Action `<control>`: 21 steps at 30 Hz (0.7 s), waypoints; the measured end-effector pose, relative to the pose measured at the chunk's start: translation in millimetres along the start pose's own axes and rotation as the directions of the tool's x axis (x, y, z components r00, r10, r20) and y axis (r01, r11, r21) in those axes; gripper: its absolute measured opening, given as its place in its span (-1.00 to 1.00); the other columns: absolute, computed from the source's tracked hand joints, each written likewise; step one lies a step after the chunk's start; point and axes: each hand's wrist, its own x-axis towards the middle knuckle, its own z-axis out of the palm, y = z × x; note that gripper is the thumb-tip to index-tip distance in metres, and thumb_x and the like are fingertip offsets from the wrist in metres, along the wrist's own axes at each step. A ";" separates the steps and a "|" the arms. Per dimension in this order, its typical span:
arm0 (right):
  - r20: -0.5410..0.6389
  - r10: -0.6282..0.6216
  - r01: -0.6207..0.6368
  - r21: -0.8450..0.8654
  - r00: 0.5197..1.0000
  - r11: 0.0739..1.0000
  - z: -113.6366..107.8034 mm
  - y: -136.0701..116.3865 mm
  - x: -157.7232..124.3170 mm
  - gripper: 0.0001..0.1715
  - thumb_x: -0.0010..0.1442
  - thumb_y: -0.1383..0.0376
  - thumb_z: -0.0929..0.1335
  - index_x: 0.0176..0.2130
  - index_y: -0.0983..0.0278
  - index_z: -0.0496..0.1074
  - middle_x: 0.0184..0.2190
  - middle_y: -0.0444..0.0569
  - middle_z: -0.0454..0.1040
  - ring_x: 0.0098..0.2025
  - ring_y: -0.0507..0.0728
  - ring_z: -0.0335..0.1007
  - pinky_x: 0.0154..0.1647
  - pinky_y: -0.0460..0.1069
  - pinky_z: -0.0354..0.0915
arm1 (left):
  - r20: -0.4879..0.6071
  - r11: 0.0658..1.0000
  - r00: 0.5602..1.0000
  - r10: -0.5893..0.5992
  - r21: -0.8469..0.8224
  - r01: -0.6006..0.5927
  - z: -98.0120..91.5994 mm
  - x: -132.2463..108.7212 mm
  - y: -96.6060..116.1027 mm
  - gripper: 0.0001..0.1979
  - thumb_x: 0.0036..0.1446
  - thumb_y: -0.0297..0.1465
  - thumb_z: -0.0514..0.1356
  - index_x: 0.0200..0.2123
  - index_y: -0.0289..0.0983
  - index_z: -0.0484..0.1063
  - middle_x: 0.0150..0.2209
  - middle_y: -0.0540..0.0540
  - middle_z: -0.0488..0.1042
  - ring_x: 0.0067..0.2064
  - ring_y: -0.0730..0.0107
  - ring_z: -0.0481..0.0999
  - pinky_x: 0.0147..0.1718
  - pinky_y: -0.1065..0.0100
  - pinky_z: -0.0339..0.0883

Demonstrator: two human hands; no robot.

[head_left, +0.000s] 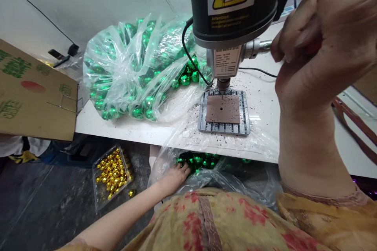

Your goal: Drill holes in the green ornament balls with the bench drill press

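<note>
Right hand [318, 35] clenches silver metal lever [264, 46]; left hand [177, 175], grip indeterminable, touches faceted green balls [204, 160]; slack clear plastic [219, 180] at white bench's [141, 135] front edge could snag.

The bag [118, 59] lies on the table [147, 133], left of the drill [231, 25].

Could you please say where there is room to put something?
The tabletop has a bare strip between its front edge and the bag of green balls on it, and a mostly bare patch between the drill base plate and right forearm. Dark floor lies bare left of the tray of gold balls. Shavings and clear plastic crowd the base plate.
</note>
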 end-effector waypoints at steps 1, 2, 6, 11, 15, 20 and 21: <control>0.000 -0.037 0.037 0.029 0.999 0.999 1.3 -2.6 -1.0 -0.22 -0.07 -0.32 0.48 -0.66 0.17 0.12 -0.74 -0.24 0.04 -0.69 -0.06 0.01 -0.55 0.05 -0.22 | -0.006 1.000 1.000 -0.030 -0.008 0.030 4.3 -1.0 0.4 -0.54 0.09 -0.65 0.15 0.02 -0.18 0.53 0.01 -0.18 0.57 -0.11 0.02 0.60 -0.15 0.16 0.34; 0.004 -0.062 0.062 0.054 0.998 0.997 3.1 -6.0 -2.2 -0.23 -0.06 -0.29 0.49 -0.66 0.17 0.11 -0.74 -0.24 0.05 -0.69 -0.07 0.00 -0.54 0.05 -0.24 | -0.021 0.999 0.999 -0.041 -0.012 0.041 3.7 -1.7 2.1 -0.51 0.09 -0.66 0.13 0.03 -0.17 0.53 0.02 -0.17 0.57 -0.11 0.02 0.60 -0.13 0.15 0.34; -0.038 -0.022 0.020 -0.062 0.999 0.998 12.4 -20.9 -6.9 -0.27 0.10 -0.21 0.45 -0.65 0.18 0.10 -0.71 -0.23 0.12 -0.64 -0.09 0.03 -0.46 0.03 -0.13 | -0.052 0.994 0.993 0.109 -0.016 -0.110 -47.7 2.6 14.3 -0.64 0.07 -0.63 0.15 -0.11 -0.20 0.53 -0.15 -0.15 0.59 -0.21 0.09 0.59 -0.21 0.20 0.36; -0.071 -0.072 0.067 -0.073 0.995 0.995 15.8 -24.9 -9.2 -0.28 0.14 -0.15 0.45 -0.65 0.19 0.09 -0.74 -0.26 0.09 -0.65 -0.08 0.02 -0.48 0.03 -0.09 | -0.451 0.971 0.880 0.149 -0.101 -0.216 -159.0 58.0 -5.6 -0.78 0.22 -0.59 0.09 -0.18 -0.22 0.45 -0.29 -0.05 0.55 -0.29 0.36 0.55 -0.29 0.38 0.38; -0.040 -0.148 0.146 -0.038 0.988 0.989 14.2 -14.4 -8.3 -0.40 0.23 0.31 0.40 -0.66 0.20 0.03 -0.72 -0.26 0.07 -0.66 -0.08 0.02 -0.52 0.03 -0.06 | -0.683 0.997 0.730 -0.002 -0.053 -0.047 -214.9 151.7 -59.5 -0.74 0.20 -0.64 0.16 -0.10 -0.25 0.45 -0.17 -0.10 0.56 -0.19 0.33 0.53 -0.14 0.29 0.42; -0.075 -0.303 0.302 -0.027 0.950 0.953 13.7 -6.1 -7.5 -0.41 0.17 0.44 0.37 -0.68 0.22 -0.02 -0.75 -0.27 -0.07 -0.73 -0.09 -0.07 -0.65 0.02 -0.13 | -0.645 0.999 0.764 -0.030 -0.006 0.034 -234.2 236.6 -101.2 -0.58 0.04 -0.81 0.21 -0.06 -0.37 0.47 0.07 -0.22 0.50 -0.05 0.29 0.45 0.08 0.21 0.33; -0.041 -0.276 0.276 -0.018 0.960 0.961 13.4 -7.2 -8.0 -0.41 0.18 0.45 0.37 -0.67 0.22 -0.03 -0.74 -0.26 -0.04 -0.72 -0.08 -0.04 -0.64 0.02 -0.11 | -0.638 1.000 0.770 -0.021 0.000 0.027 -234.9 243.5 -104.5 -0.61 0.09 -0.80 0.16 -0.05 -0.39 0.47 0.07 -0.20 0.50 -0.04 0.32 0.44 0.10 0.22 0.30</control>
